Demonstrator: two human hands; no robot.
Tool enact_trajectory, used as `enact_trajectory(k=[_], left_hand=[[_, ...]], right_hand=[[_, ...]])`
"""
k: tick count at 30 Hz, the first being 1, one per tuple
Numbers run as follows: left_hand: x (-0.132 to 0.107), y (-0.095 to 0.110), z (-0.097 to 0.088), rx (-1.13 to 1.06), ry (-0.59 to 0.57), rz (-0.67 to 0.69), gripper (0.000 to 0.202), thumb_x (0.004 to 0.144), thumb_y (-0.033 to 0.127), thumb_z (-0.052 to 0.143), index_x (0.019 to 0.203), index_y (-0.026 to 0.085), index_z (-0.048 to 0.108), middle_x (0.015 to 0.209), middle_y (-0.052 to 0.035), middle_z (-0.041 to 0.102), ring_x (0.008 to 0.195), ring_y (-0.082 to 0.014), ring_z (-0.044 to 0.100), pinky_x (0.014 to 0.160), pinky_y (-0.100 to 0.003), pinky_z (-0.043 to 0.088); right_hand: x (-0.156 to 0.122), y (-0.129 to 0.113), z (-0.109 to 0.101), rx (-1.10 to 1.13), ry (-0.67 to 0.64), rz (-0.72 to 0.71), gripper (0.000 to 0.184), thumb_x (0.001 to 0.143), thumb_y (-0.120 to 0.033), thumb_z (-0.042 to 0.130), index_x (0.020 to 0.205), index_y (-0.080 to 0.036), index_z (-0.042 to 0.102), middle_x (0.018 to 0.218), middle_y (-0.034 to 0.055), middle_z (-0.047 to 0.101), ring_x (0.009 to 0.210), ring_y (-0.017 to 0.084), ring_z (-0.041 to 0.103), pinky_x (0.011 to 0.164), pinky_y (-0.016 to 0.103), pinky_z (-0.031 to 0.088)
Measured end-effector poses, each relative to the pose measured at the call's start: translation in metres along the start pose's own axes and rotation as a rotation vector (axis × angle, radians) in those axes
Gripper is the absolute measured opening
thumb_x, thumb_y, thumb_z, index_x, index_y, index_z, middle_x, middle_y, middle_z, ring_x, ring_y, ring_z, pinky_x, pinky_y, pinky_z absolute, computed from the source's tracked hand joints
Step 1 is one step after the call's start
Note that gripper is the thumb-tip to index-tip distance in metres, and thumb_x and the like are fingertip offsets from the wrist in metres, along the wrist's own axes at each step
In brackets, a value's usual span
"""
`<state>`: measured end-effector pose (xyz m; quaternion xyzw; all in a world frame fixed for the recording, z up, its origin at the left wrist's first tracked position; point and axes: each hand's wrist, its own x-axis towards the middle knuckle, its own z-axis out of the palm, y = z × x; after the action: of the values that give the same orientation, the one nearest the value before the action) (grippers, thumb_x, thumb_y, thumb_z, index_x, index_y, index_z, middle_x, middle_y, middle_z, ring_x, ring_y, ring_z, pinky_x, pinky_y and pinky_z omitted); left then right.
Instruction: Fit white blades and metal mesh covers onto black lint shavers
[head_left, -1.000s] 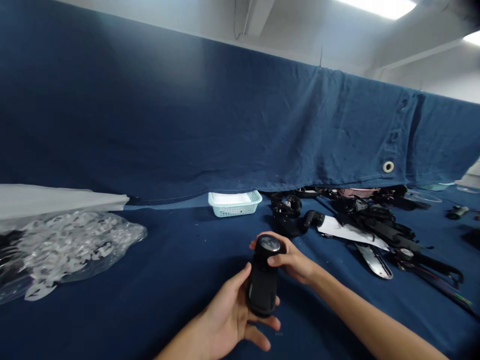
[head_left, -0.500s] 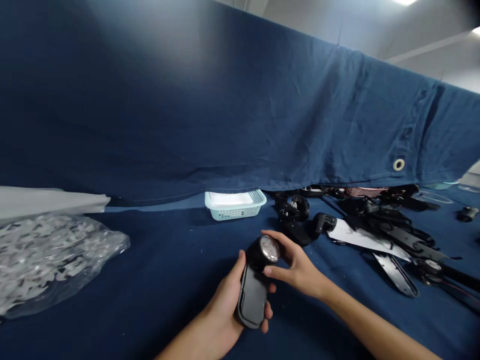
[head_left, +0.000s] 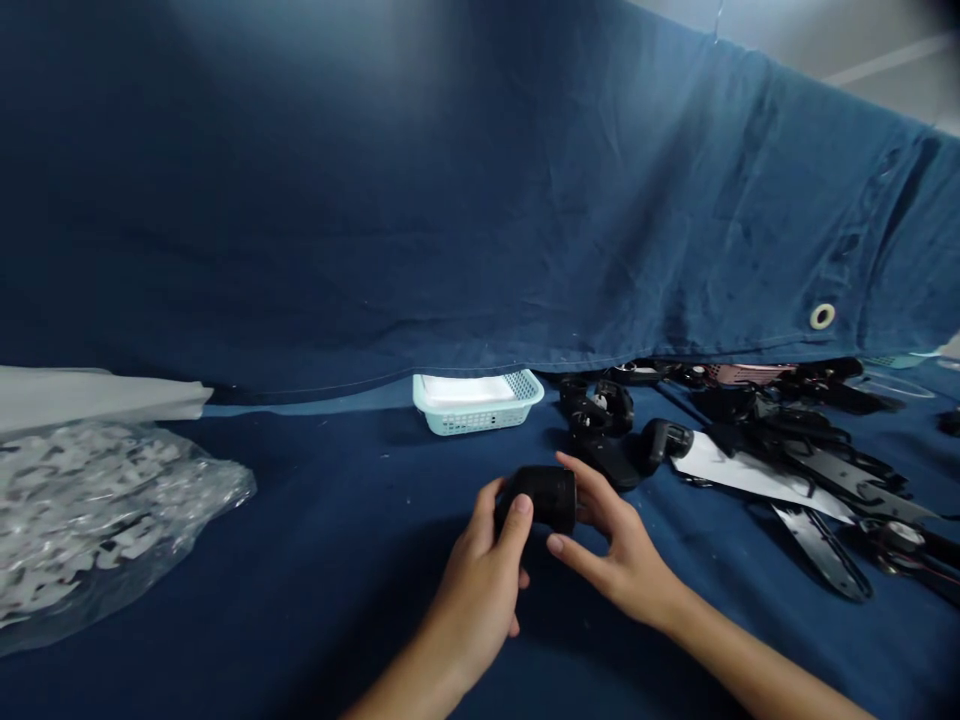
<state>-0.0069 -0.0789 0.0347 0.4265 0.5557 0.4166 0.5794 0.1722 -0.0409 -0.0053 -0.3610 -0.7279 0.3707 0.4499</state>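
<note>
My left hand [head_left: 480,590] is wrapped round a black handheld device [head_left: 544,497], whose round head pokes out above my fingers and points to the right. My right hand [head_left: 619,545] rests against the head's right side, thumb and fingers curled loosely about it. Both hands hover low over the blue cloth-covered table [head_left: 337,560], near the middle front. The device's body is hidden behind my left hand.
A pale green plastic basket [head_left: 478,401] sits behind the hands under a hanging blue cloth [head_left: 450,200]. Black parts [head_left: 622,440], white paper and cables [head_left: 825,470] lie to the right. A clear bag of white pieces [head_left: 97,510] lies at the left.
The device has been turned so its meshed round face no longer shows. My left hand now covers its body, and both hands have shifted slightly away from me.
</note>
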Motion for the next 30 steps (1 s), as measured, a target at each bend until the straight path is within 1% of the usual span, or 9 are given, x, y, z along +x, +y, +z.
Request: enact_trajectory(k=[2, 4, 8, 10, 17, 20, 23, 26, 30], left_hand=[[-0.001, -0.001, 0.0, 0.02, 0.017, 0.005, 0.058, 0.088, 0.055, 0.057, 0.139, 0.03, 0.044, 0.089, -0.0052, 0.06, 0.068, -0.0184, 0.062, 0.033, -0.013, 0.038], [-0.003, -0.002, 0.0, 0.049, 0.024, -0.001, 0.059, 0.089, 0.057, 0.054, 0.14, 0.03, 0.043, 0.084, -0.0044, 0.059, 0.067, -0.0193, 0.062, 0.032, -0.014, 0.038], [-0.006, -0.002, 0.0, 0.1, -0.003, -0.061, 0.06, 0.091, 0.061, 0.046, 0.141, 0.028, 0.041, 0.06, 0.0027, 0.051, 0.042, -0.015, 0.053, 0.03, -0.017, 0.04], [-0.007, -0.002, 0.001, 0.101, -0.02, -0.092, 0.06, 0.092, 0.06, 0.045, 0.142, 0.027, 0.04, 0.056, 0.0047, 0.049, 0.034, -0.0124, 0.047, 0.029, -0.017, 0.04], [-0.004, -0.002, 0.002, -0.063, -0.063, -0.1, 0.057, 0.091, 0.053, 0.053, 0.139, 0.023, 0.045, 0.051, 0.007, 0.049, 0.025, -0.0098, 0.04, 0.021, -0.015, 0.032], [-0.005, 0.004, 0.001, -0.013, -0.035, -0.119, 0.054, 0.09, 0.051, 0.055, 0.136, 0.023, 0.047, 0.05, 0.007, 0.05, 0.026, -0.0091, 0.041, 0.023, -0.014, 0.032], [-0.008, 0.011, -0.001, -0.003, -0.037, -0.143, 0.057, 0.09, 0.054, 0.054, 0.137, 0.024, 0.045, 0.05, 0.0063, 0.05, 0.03, -0.0116, 0.045, 0.025, -0.015, 0.034], [-0.01, 0.01, -0.002, -0.054, -0.09, -0.179, 0.056, 0.091, 0.059, 0.049, 0.133, 0.023, 0.048, 0.048, 0.0039, 0.052, 0.037, -0.0151, 0.051, 0.029, -0.017, 0.04], [-0.006, -0.006, -0.002, -0.308, -0.279, -0.335, 0.06, 0.091, 0.067, 0.041, 0.118, 0.015, 0.055, 0.049, -0.0011, 0.058, 0.036, -0.0151, 0.052, 0.032, -0.021, 0.044]], right_hand=[[-0.001, -0.001, 0.002, -0.006, -0.006, 0.005, 0.069, 0.085, -0.028, 0.071, 0.144, -0.031, 0.036, 0.118, 0.0078, 0.064, 0.107, 0.026, 0.065, 0.091, 0.041, 0.057], [-0.002, 0.001, 0.002, -0.075, -0.01, -0.027, 0.069, 0.086, -0.029, 0.07, 0.145, -0.03, 0.034, 0.117, 0.0084, 0.064, 0.101, 0.025, 0.067, 0.087, 0.039, 0.059], [-0.005, 0.012, -0.002, -0.365, -0.018, -0.18, 0.071, 0.088, -0.031, 0.067, 0.148, -0.034, 0.028, 0.128, 0.0101, 0.06, 0.103, 0.027, 0.066, 0.088, 0.04, 0.057], [-0.008, 0.018, -0.005, -0.423, -0.036, -0.204, 0.07, 0.088, -0.032, 0.066, 0.147, -0.035, 0.029, 0.128, 0.0102, 0.06, 0.104, 0.029, 0.065, 0.089, 0.042, 0.056], [-0.013, 0.022, -0.005, -0.444, -0.079, -0.193, 0.068, 0.091, -0.036, 0.062, 0.147, -0.035, 0.024, 0.113, 0.0114, 0.063, 0.09, 0.029, 0.067, 0.077, 0.042, 0.057], [-0.013, 0.02, -0.003, -0.416, -0.071, -0.17, 0.067, 0.09, -0.037, 0.063, 0.145, -0.033, 0.025, 0.102, 0.0088, 0.063, 0.074, 0.023, 0.064, 0.068, 0.038, 0.057], [-0.01, 0.018, -0.004, -0.378, -0.05, -0.164, 0.068, 0.087, -0.039, 0.067, 0.143, -0.034, 0.029, 0.107, 0.0079, 0.061, 0.073, 0.021, 0.063, 0.069, 0.036, 0.057], [-0.008, 0.017, -0.007, -0.346, -0.03, -0.173, 0.07, 0.084, -0.045, 0.069, 0.142, -0.034, 0.033, 0.108, 0.0077, 0.061, 0.076, 0.023, 0.063, 0.069, 0.036, 0.055], [-0.006, 0.014, -0.011, -0.27, 0.013, -0.183, 0.068, 0.079, -0.048, 0.073, 0.137, -0.031, 0.041, 0.106, 0.0083, 0.06, 0.084, 0.026, 0.062, 0.073, 0.038, 0.053]])
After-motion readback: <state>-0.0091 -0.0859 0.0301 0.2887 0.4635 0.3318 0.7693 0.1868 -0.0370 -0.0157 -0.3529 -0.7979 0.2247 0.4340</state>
